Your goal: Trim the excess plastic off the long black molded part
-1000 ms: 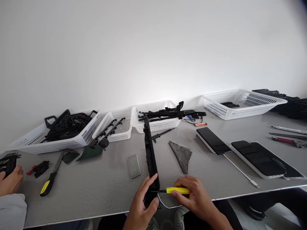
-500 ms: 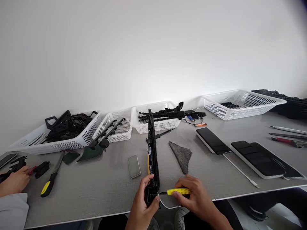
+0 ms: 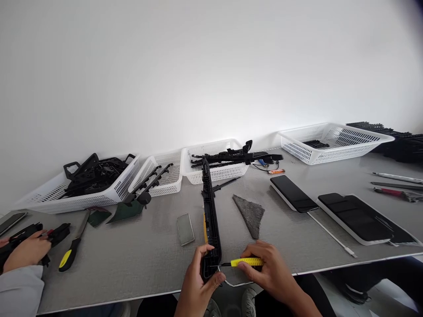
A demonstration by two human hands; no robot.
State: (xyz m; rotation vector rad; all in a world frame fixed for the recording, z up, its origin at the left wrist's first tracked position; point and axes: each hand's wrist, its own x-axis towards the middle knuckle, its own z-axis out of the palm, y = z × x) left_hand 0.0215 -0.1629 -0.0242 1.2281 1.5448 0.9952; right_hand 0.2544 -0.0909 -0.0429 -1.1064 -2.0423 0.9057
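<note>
My left hand (image 3: 197,281) is closed around the near end of a long black plastic trim strip (image 3: 211,207), which points away from me over the table. My right hand (image 3: 271,270) grips a utility knife (image 3: 246,262) with a ribbed yellow handle. The knife's thin dark tip meets the strip's near end, beside my left thumb. A thin white strand curves below that spot. Left of the strip lies a small grey rectangular block (image 3: 185,229); right of it is a dark grey cloth scrap (image 3: 250,215).
White baskets of black parts (image 3: 99,198) line the wall, with another basket (image 3: 330,154) at right. Phones (image 3: 294,193) and a white cable (image 3: 332,235) lie right. A co-worker's hand (image 3: 28,251) handles black parts at left, near a yellow-black-handled tool (image 3: 68,257).
The strip's far end has dipped slightly toward me, and my left thumb has shifted a little right. The knife stays at the near end. The co-worker's hand has moved right.
</note>
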